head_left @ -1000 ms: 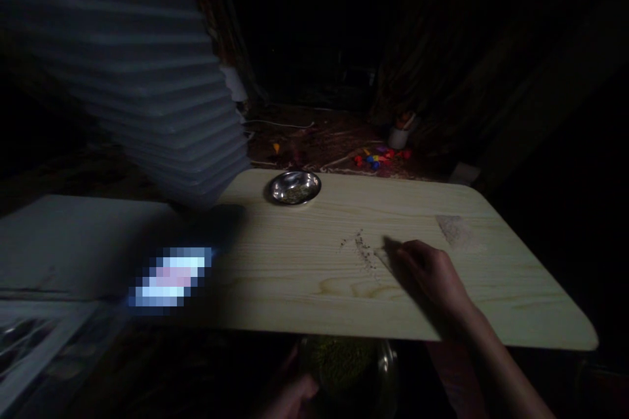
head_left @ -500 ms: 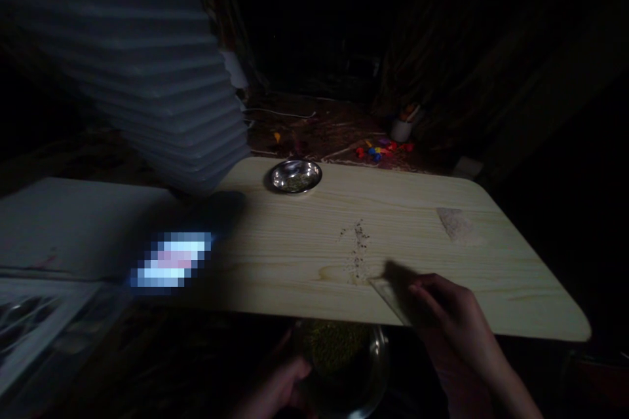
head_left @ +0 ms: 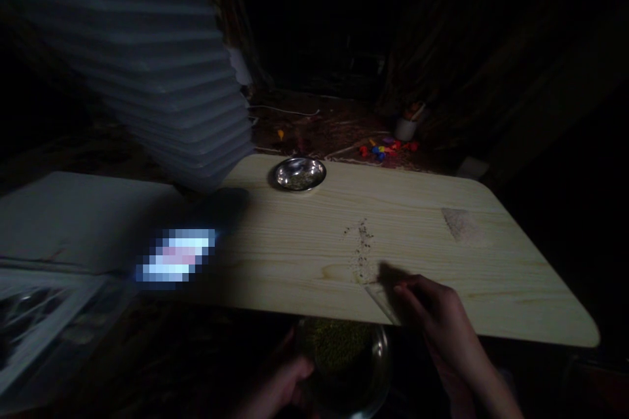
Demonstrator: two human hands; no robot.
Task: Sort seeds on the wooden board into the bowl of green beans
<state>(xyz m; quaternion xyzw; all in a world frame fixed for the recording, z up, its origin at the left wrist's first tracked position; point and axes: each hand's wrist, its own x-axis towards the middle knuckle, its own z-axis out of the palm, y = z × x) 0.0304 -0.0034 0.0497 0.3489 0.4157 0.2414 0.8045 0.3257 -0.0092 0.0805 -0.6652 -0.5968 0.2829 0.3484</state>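
Left hand [head_left: 289, 376] held a large metal bowl [head_left: 381, 346] of green grains [head_left: 341, 342] by its side, below the table's [head_left: 280, 262] near edge. Right hand [head_left: 437, 308] pinched a thin flat piece [head_left: 381, 302], perhaps clear card (light poor), tip near scattered specks [head_left: 363, 250]. Smaller metal bowl [head_left: 311, 167] stood at the far edge.

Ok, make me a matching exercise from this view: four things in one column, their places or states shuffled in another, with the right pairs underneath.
Things
1. small metal bowl
2. larger bowl
3. dark specks
4. right hand

Places and states
A. scattered on the tabletop, mid-way across
B. holding a thin flat piece
C. standing near the tabletop's far edge
D. at the tabletop's near edge, held by the left hand

Pairs: 1-C, 2-D, 3-A, 4-B
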